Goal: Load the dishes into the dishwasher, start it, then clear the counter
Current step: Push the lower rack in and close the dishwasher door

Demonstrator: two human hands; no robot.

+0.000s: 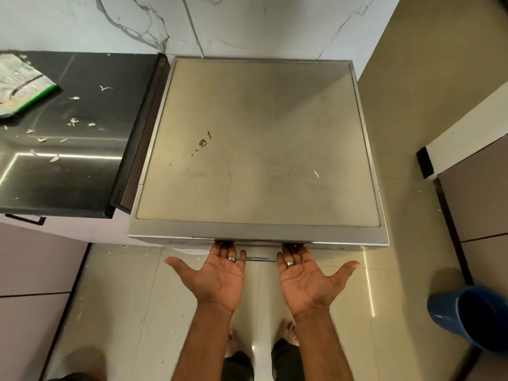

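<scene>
- A torn green-and-white packet (20, 83) lies at the far left of the black counter (82, 174), partly cut off by the picture's edge.
- Small white scraps (72, 121) are scattered over the glossy counter top, and a few more lie on the floor tiles (132, 298) below its edge.
- A dark drawer handle (26, 219) shows just under the counter's front lip.
- The dishwasher (258, 144) stands just right of the counter, against the marbled wall (247, 26); its flat steel top carries a brownish stain (203, 143) left of centre and a small white fleck further right.
- The left hand (217, 276) is turned palm up at the dishwasher's front edge, thumb spread wide to the left, a ring on one finger. Its fingertips reach under the top lip where the door begins; how they curl there is hidden, so the grip cannot be told.
- The right hand (308, 279) mirrors it, palm up, thumb spread to the right, ringed too, fingertips out of sight under the same lip.
- Bare feet (287, 329) show on the tiles between the forearms.
- A blue bucket (472, 317) stands on the floor at the far right, near a wall with a dark skirting.
</scene>
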